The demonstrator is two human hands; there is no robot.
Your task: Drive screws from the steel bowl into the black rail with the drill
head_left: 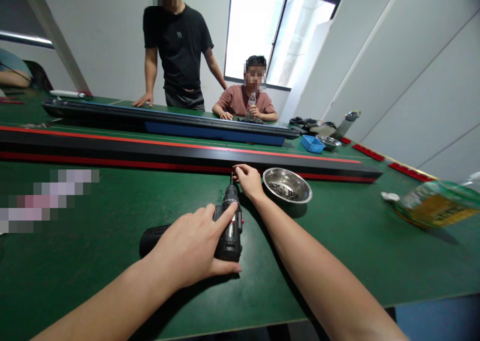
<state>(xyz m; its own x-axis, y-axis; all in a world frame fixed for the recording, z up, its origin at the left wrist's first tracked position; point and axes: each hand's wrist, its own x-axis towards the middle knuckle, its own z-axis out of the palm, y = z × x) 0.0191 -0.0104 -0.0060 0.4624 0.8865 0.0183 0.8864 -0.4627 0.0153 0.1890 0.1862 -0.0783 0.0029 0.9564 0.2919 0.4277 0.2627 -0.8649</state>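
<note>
A black cordless drill (228, 241) lies on its side on the green table, its bit pointing at the red lower edge of a long black bar (180, 153). My left hand (193, 241) is wrapped over the drill body, with a finger along the top and the thumb at the rear. At the bit's tip, against the bar, my right hand (246, 178) has its fingers pinched together; what they hold is too small to make out. Just right of that hand stands a steel bowl (291, 176) with many small dark screws (283, 192) in it.
Behind the bar lies another long dark bar (112, 112), with a blue basket (312, 144) at its right. A green and yellow bag (438, 206) is at the right. One person stands and another sits across the green table (112, 276).
</note>
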